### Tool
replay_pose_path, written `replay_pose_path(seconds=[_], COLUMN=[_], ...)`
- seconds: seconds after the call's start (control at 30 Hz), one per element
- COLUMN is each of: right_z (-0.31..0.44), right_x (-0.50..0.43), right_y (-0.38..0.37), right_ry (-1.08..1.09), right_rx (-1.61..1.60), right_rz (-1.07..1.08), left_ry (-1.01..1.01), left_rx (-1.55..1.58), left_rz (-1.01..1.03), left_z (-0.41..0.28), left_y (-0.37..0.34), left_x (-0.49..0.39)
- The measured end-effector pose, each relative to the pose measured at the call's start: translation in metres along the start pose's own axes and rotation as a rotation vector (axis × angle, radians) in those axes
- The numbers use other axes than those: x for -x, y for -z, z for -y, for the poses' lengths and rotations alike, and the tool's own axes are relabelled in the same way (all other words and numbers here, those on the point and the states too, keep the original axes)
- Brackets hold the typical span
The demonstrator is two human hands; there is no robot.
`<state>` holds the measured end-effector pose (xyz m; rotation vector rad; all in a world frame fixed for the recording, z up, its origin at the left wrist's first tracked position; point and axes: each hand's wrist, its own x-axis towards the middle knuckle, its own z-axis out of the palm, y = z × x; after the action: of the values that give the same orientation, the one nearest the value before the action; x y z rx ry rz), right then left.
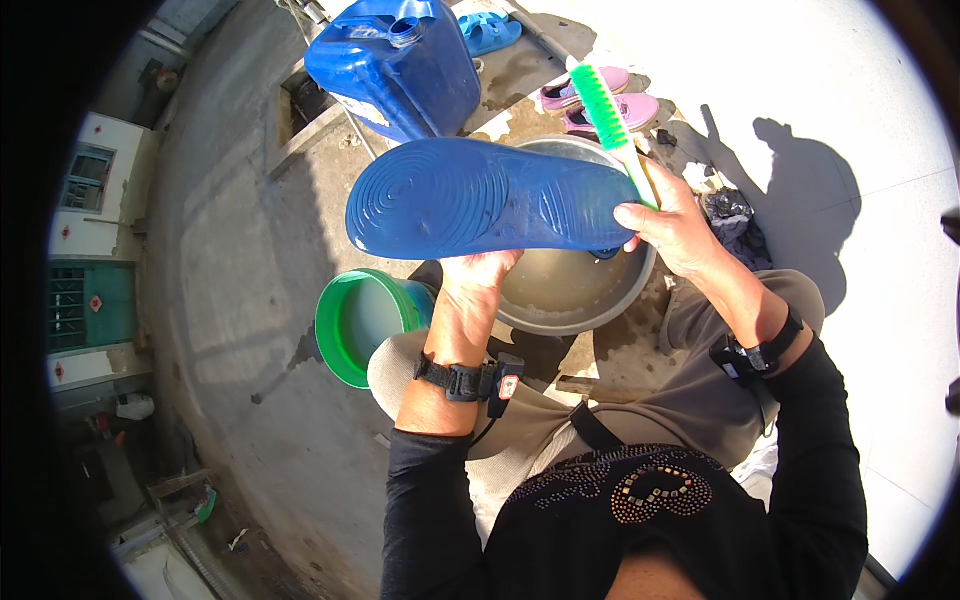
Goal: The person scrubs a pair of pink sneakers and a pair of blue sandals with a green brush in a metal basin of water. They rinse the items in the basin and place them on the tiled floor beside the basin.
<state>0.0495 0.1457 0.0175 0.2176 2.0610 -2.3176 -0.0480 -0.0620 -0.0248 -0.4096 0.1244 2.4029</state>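
Note:
A wet blue slipper (480, 199) is held sole up above a metal basin (592, 319) of cloudy water. My left hand (481, 268) supports it from underneath, its fingers hidden behind the sole. My right hand (667, 217) grips a scrubbing brush (604, 109) with green bristles by its pale handle, and its thumb and fingers are also at the slipper's right end. The bristles point up and away, clear of the sole. At the lower left of the basin stands a green bucket (324, 330) with whitish water in it.
Beyond the basin are a blue plastic jerrycan (427, 82), light blue sandals (491, 34) and a pair of pink shoes (634, 110). Dark crumpled cloth or plastic (735, 225) lies to the right. A concrete-edged drain opening (304, 105) is beside the jerrycan.

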Motion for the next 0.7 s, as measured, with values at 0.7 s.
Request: replay_pose_path(seconds=[0.7], right_z=[0.0028], right_x=[0.0051], right_y=[-0.0049], right_ry=[0.215], right_rx=[0.164], right_rz=[-0.075], left_ry=[-0.011], left_rx=[-0.149], left_rz=[0.052], left_z=[0.0033], left_y=[0.0099], left_x=[-0.0058])
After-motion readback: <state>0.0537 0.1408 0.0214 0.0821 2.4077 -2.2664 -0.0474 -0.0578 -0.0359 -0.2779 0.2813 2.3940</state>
